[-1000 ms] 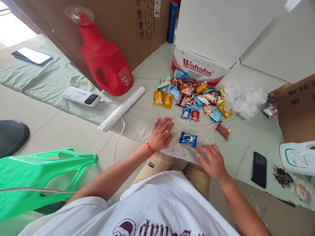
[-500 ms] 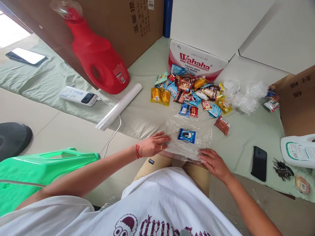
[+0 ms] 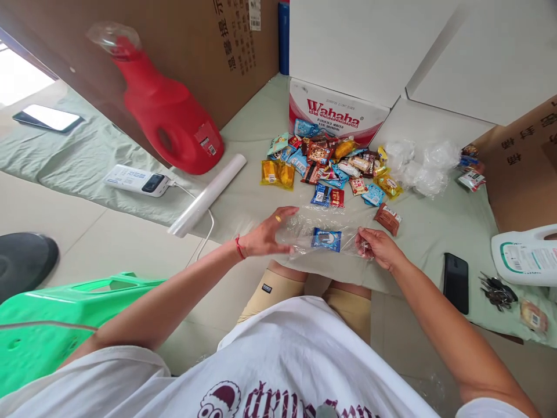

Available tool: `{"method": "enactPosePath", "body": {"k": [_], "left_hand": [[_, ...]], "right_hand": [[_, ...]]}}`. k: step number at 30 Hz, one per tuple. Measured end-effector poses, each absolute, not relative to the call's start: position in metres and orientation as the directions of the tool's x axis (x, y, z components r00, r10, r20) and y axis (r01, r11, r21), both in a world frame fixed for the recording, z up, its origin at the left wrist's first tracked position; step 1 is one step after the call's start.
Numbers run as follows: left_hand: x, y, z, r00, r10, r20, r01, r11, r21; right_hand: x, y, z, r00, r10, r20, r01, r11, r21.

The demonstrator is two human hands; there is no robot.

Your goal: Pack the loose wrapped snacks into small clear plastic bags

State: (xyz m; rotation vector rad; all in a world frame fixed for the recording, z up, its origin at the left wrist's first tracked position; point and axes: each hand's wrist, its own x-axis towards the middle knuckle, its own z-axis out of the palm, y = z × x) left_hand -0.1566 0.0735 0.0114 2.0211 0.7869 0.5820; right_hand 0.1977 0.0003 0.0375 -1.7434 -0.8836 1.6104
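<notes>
A small blue snack packet lies near the front edge of the cloth-covered surface, with a sheet of clear plastic wrap around it. The film's near part is folded up over the packet, which shows through it. At the film's left end is my left hand, thumb and fingers spread apart. My right hand pinches the right end of the film between thumb and fingers. A brown snack packet sits just beyond my right hand.
A heap of mixed snack packets lies ahead, before a Wahaba-style printed carton. Clear wrapped bundles are right of it. Leftward are a film roll, a power bank and a red jug. A phone and keys lie right.
The film's near edge has come up and over the blue packet. My right hand has gone from lying flat to pinching the film; my left hand has turned and spread its fingers.
</notes>
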Motion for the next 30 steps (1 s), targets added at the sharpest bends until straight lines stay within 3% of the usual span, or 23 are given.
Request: {"method": "enactPosePath", "body": {"k": [2, 4, 6, 9, 12, 14, 16, 18, 19, 21, 23, 24, 27, 30], "left_hand": [[-0.155, 0.061, 0.011, 0.761, 0.628, 0.164, 0.388, -0.643, 0.661], [-0.149, 0.052, 0.006, 0.766, 0.619, 0.177, 0.432, -0.698, 0.572], [-0.140, 0.052, -0.003, 0.677, 0.714, 0.177, 0.496, -0.620, 0.608], [-0.126, 0.065, -0.016, 0.358, 0.930, 0.080, 0.692, -0.322, 0.646], [-0.121, 0.083, -0.022, 0.006, 0.998, 0.069, 0.817, -0.044, 0.575], [-0.125, 0.088, -0.019, -0.144, 0.976, 0.161, 0.820, 0.027, 0.571], [-0.131, 0.085, -0.010, -0.228, 0.916, 0.330, 0.812, -0.008, 0.583], [-0.132, 0.073, 0.003, -0.178, 0.834, 0.522, 0.811, -0.177, 0.558], [-0.129, 0.064, 0.009, -0.075, 0.801, 0.594, 0.796, -0.310, 0.519], [-0.116, 0.043, 0.020, 0.284, 0.727, 0.625, 0.674, -0.615, 0.409], [-0.094, 0.023, 0.025, 0.618, 0.628, 0.473, 0.529, -0.777, 0.340], [-0.083, 0.016, 0.027, 0.697, 0.622, 0.356, 0.527, -0.782, 0.334], [-0.056, 0.007, 0.027, 0.722, 0.692, 0.021, 0.643, -0.682, 0.348], [-0.048, 0.009, 0.028, 0.656, 0.742, -0.141, 0.732, -0.580, 0.358]], "right_hand": [[0.199, 0.003, 0.036, 0.052, 0.792, -0.609, 0.074, -0.611, -0.788], [0.203, 0.005, 0.033, 0.062, 0.791, -0.609, 0.087, -0.612, -0.786], [0.208, 0.008, 0.028, 0.067, 0.797, -0.600, 0.116, -0.603, -0.789], [0.221, 0.013, 0.019, 0.090, 0.830, -0.551, 0.246, -0.555, -0.795], [0.239, 0.019, 0.013, 0.163, 0.931, -0.326, 0.572, -0.358, -0.738], [0.246, 0.025, 0.016, 0.168, 0.983, -0.079, 0.797, -0.183, -0.576], [0.245, 0.033, 0.023, 0.131, 0.987, 0.094, 0.913, -0.083, -0.400], [0.233, 0.046, 0.031, 0.062, 0.990, 0.127, 0.953, -0.021, -0.303], [0.223, 0.053, 0.033, 0.010, 0.995, 0.103, 0.961, 0.019, -0.276], [0.203, 0.071, 0.036, -0.099, 0.995, 0.010, 0.967, 0.098, -0.235], [0.187, 0.089, 0.033, -0.126, 0.985, -0.115, 0.973, 0.100, -0.208], [0.182, 0.096, 0.031, -0.103, 0.979, -0.174, 0.976, 0.066, -0.206], [0.180, 0.111, 0.030, -0.033, 0.953, -0.301, 0.971, -0.041, -0.237], [0.187, 0.103, 0.041, -0.142, 0.954, -0.263, 0.918, 0.027, -0.396]]}}
